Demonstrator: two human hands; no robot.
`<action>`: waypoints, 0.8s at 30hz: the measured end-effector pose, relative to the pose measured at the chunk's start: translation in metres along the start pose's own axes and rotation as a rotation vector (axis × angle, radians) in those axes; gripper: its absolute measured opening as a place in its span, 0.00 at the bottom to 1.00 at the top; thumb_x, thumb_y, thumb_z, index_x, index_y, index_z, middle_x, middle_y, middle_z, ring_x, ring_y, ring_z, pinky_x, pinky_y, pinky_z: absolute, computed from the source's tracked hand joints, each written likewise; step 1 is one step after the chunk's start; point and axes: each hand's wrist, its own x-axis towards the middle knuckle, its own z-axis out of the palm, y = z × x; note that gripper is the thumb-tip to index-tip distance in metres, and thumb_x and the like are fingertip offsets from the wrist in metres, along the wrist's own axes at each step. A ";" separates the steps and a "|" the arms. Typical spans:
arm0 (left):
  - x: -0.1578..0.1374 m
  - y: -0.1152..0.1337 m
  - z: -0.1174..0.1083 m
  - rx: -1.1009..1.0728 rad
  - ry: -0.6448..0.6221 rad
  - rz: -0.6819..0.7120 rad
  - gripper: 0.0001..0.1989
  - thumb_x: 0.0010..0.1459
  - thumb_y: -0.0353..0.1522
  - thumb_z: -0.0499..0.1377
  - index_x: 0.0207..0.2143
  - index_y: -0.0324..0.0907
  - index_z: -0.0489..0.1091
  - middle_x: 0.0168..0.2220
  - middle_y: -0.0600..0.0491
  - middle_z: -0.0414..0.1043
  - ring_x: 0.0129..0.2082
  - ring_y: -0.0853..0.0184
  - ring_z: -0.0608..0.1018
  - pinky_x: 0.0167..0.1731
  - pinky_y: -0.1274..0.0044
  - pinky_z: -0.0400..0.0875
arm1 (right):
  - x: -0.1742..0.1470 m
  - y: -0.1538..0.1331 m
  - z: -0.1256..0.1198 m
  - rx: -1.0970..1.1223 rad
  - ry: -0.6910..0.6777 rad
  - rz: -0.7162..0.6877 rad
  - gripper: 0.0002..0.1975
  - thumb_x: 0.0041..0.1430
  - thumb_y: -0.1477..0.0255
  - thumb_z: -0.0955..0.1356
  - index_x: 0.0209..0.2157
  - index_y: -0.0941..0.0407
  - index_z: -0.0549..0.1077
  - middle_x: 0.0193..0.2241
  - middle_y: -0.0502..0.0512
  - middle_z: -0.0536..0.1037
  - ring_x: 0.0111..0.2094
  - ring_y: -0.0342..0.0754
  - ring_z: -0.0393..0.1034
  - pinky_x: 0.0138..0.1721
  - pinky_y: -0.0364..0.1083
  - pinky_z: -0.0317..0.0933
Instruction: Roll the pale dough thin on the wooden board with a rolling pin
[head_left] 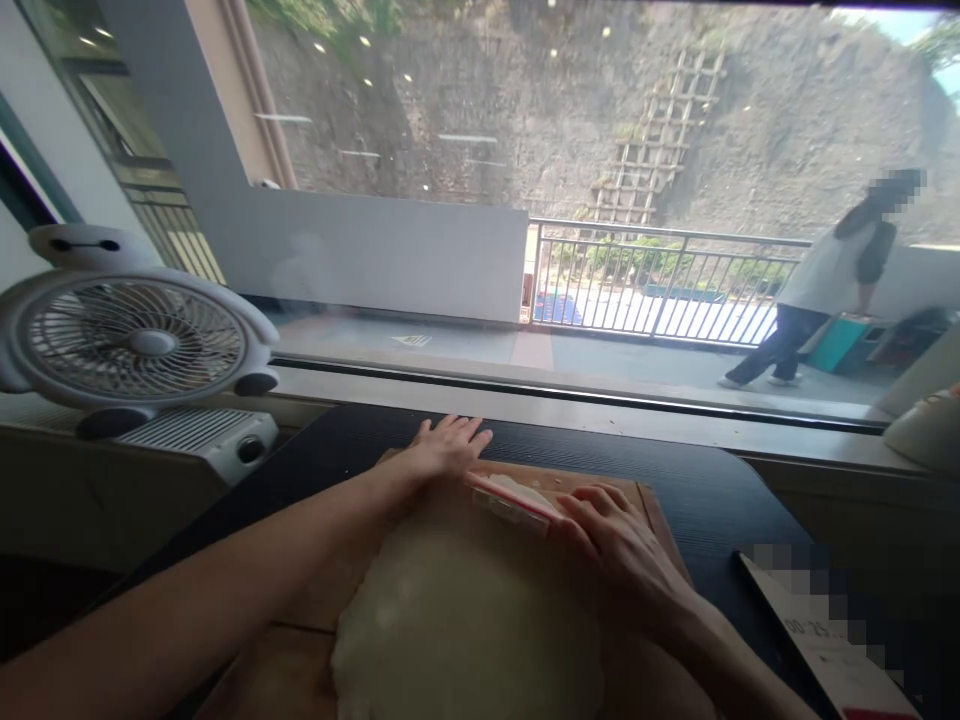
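Pale dough (465,620) is spread in a broad, thin sheet over a wooden board (296,665), which is set on a dark surface (622,455); its near edge is cut off from view. At its far side, a clear strip with a red edge (514,500) is gripped at the right end by the curled right hand (615,530). The left hand (448,447) is held open, fingers spread, at the board's far edge; whether the strip is touched by it cannot be told. Parts of the board are hidden by both forearms.

To the left, a white fan (142,335) is seen above a pale box (225,440) with a dark round knob. Near right, a flat device (817,630) showing digits is partly blurred. Beyond the window sill (480,405), a railing (675,290) is seen outside, with a person (832,270) beside a green bin (840,342) at far right.
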 end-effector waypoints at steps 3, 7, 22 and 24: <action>0.031 0.017 -0.003 -0.003 0.088 -0.020 0.31 0.62 0.49 0.34 0.62 0.48 0.52 0.65 0.50 0.50 0.65 0.56 0.46 0.59 0.53 0.40 | 0.016 0.011 -0.002 0.004 -0.036 0.077 0.18 0.67 0.64 0.54 0.43 0.48 0.73 0.46 0.54 0.71 0.48 0.51 0.63 0.49 0.52 0.60; 0.018 0.011 -0.001 0.000 0.122 0.015 0.30 0.62 0.48 0.34 0.62 0.48 0.52 0.65 0.53 0.50 0.66 0.59 0.46 0.60 0.56 0.40 | 0.005 0.001 0.004 -0.067 0.010 0.059 0.17 0.66 0.61 0.57 0.48 0.51 0.71 0.52 0.56 0.68 0.56 0.54 0.57 0.54 0.55 0.54; 0.017 0.009 -0.008 -0.005 -0.005 -0.007 0.33 0.61 0.51 0.35 0.63 0.47 0.49 0.66 0.50 0.47 0.66 0.56 0.44 0.58 0.52 0.38 | 0.014 -0.003 0.006 -0.196 -0.049 0.154 0.23 0.65 0.58 0.55 0.52 0.54 0.69 0.55 0.60 0.66 0.59 0.58 0.55 0.56 0.59 0.54; 0.000 0.000 -0.006 -0.006 -0.039 0.020 0.33 0.60 0.51 0.36 0.63 0.49 0.51 0.65 0.51 0.48 0.66 0.56 0.46 0.59 0.53 0.37 | 0.001 -0.011 0.008 -0.201 -0.032 0.046 0.23 0.65 0.59 0.56 0.54 0.54 0.67 0.57 0.59 0.65 0.61 0.57 0.52 0.58 0.57 0.51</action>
